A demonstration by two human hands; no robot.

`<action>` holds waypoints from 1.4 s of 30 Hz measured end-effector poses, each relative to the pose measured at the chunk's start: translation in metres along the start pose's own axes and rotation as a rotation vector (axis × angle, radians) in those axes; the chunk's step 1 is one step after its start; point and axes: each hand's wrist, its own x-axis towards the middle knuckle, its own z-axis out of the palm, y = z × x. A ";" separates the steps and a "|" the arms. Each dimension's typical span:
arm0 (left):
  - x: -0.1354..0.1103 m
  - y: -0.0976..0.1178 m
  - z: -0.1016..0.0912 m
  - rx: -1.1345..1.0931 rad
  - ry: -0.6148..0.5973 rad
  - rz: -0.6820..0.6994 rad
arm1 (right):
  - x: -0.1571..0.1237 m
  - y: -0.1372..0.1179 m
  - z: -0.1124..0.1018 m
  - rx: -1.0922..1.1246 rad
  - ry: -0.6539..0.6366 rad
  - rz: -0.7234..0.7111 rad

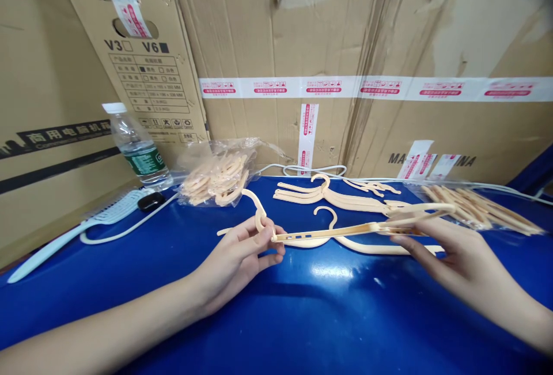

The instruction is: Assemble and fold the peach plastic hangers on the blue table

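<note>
My left hand (pixel 248 251) is closed, pinching a cream plastic hanger hook (pixel 256 202) between thumb and fingers. The hook's ring end meets the tip of a slotted hanger arm (pixel 324 234); whether they are joined I cannot tell. At the right, my right hand (pixel 453 254) grips the other end of the cream arm pieces between thumb and fingers, holding them level above the table. Behind them lies a hanger (pixel 367 245) with its hook up, partly hidden by the held parts. Farther back several hangers (pixel 354 199) are stacked together.
A clear bag of hooks (pixel 216 176) lies at the back left, and a bag of hanger arms (pixel 484 208) at the right. Loose cream pieces (pixel 374 186) sit behind the stack. A water bottle (pixel 140 156), pale blue hairbrush (pixel 86 222) and white cable are left. Cardboard (pixel 268 35) walls the blue table (pixel 302 329).
</note>
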 end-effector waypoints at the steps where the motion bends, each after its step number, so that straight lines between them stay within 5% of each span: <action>1: 0.000 0.000 0.001 0.001 0.000 0.000 | 0.000 0.000 0.000 0.000 0.003 -0.003; 11: -0.001 -0.003 -0.001 0.080 0.003 0.018 | -0.002 -0.004 -0.001 -0.009 -0.025 0.018; 27: -0.002 -0.003 0.005 0.144 0.178 0.173 | 0.003 -0.025 -0.004 0.050 -0.046 -0.021; 37: -0.003 -0.005 0.005 0.084 0.360 0.205 | 0.002 -0.038 -0.006 0.215 -0.080 0.260; 42: -0.004 -0.012 0.006 0.146 0.342 0.144 | 0.004 -0.030 -0.006 0.287 -0.042 0.389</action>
